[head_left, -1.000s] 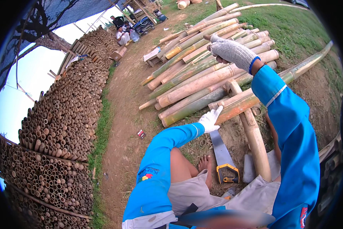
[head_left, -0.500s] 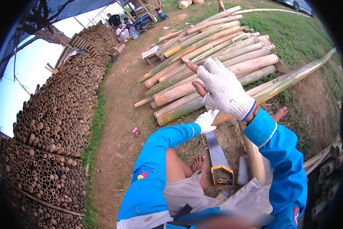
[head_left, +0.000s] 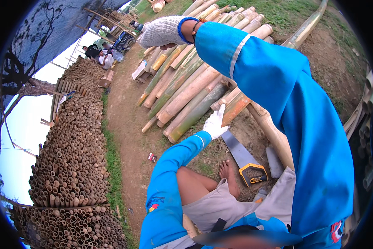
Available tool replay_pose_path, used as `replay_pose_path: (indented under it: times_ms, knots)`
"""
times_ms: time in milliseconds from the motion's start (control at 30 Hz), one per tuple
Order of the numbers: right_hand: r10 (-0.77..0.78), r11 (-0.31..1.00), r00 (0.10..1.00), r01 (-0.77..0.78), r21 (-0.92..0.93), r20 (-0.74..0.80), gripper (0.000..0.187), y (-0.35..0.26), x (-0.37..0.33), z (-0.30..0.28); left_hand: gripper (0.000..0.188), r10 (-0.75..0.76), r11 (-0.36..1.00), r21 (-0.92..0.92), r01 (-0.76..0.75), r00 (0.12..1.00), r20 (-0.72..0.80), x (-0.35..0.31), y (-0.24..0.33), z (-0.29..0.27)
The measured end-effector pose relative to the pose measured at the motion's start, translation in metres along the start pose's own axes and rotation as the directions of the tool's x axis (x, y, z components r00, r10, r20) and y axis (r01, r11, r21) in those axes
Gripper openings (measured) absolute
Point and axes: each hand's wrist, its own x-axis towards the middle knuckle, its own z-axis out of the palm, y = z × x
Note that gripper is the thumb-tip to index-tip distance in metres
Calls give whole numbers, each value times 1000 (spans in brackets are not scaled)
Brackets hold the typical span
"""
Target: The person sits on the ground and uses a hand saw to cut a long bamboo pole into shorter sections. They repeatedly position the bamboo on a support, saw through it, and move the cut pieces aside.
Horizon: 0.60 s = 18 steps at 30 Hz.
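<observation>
My left hand (head_left: pixel 214 123), in a white glove, rests with fingers apart against the cut end of a brown bamboo pole (head_left: pixel 236 108) that runs back under my right arm. Just below it a handsaw (head_left: pixel 244 159) with a yellow and black handle lies flat on the dirt, beside my bare foot (head_left: pixel 227 170). My right hand (head_left: pixel 161 32), in a grey knit glove, is raised high and close to the camera at the top of the view. It holds nothing that I can see. Its blue sleeve hides much of the right side.
A pile of long bamboo poles (head_left: pixel 186 91) lies ahead on the dirt. Tall stacks of short cut bamboo tubes (head_left: pixel 74 157) line the left side. People sit far back (head_left: pixel 99 54) near a low wooden bench (head_left: pixel 138 70). A long green pole (head_left: pixel 307 25) crosses the grass.
My right hand has lifted off the bamboo pile and swung up and left, close to the camera. My left hand stays at the pole's end by the saw.
</observation>
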Motion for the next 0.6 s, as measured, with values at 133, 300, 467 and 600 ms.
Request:
replay_pose_path:
  times_ms: [133, 300, 467, 600]
  knots:
    - [-85, 996, 996, 85, -19, -1, 39, -3, -19, -3, 125, 7, 1000, -18, -7, 1000, -6, 0, 1, -2]
    - [-20, 997, 1000, 19, -72, -18, 36, 3, -24, 3, 120, -59, 996, -53, 65, 994, 92, -1, 6, -9]
    - [-87, 988, 987, 68, -140, -135, 49, 81, -100, 46, 119, -36, 998, -42, 39, 997, 71, -4, 8, -13]
    - [56, 961, 958, -128, -244, -281, 45, 169, -222, 113, 121, -39, 999, -7, 40, 997, 59, -4, 10, -15]
